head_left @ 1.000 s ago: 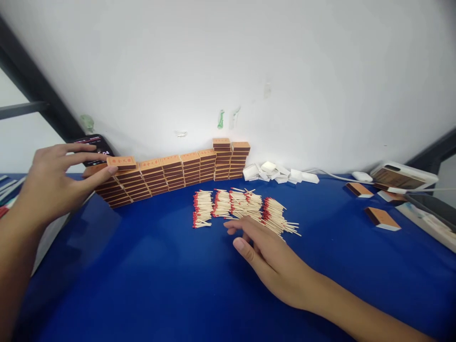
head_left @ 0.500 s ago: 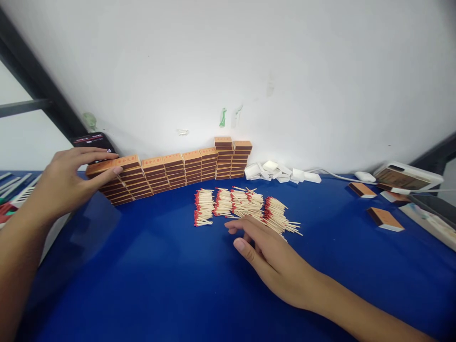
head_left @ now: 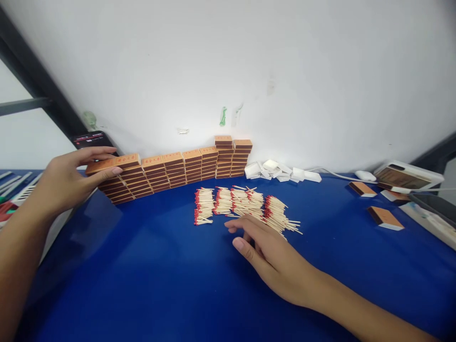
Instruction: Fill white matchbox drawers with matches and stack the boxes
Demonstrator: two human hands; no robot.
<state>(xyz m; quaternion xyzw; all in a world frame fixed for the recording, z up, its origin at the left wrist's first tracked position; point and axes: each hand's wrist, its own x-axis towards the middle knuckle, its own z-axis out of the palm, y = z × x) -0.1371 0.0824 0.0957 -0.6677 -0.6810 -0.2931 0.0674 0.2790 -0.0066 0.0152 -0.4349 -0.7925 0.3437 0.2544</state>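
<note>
At the left end of a row of stacked matchboxes (head_left: 155, 175), my left hand (head_left: 73, 178) grips the top matchbox (head_left: 101, 166), thumb along its near side and fingers over its far side. That box rests on the stack below it. My right hand (head_left: 270, 259) hovers over the blue table just in front of several piles of red-tipped matches (head_left: 223, 202). Its fingers are loosely bent, with the thumb apart from them and nothing visible between.
White empty matchbox trays (head_left: 283, 171) lie against the wall. At right are loose matchboxes (head_left: 386, 217), a white phone-like device (head_left: 409, 175) and a white cable (head_left: 338, 176). Behind the left stack leans a dark phone (head_left: 94, 140).
Both hands stay almost where they were. The matchbox under my left hand has not visibly shifted on its stack.
</note>
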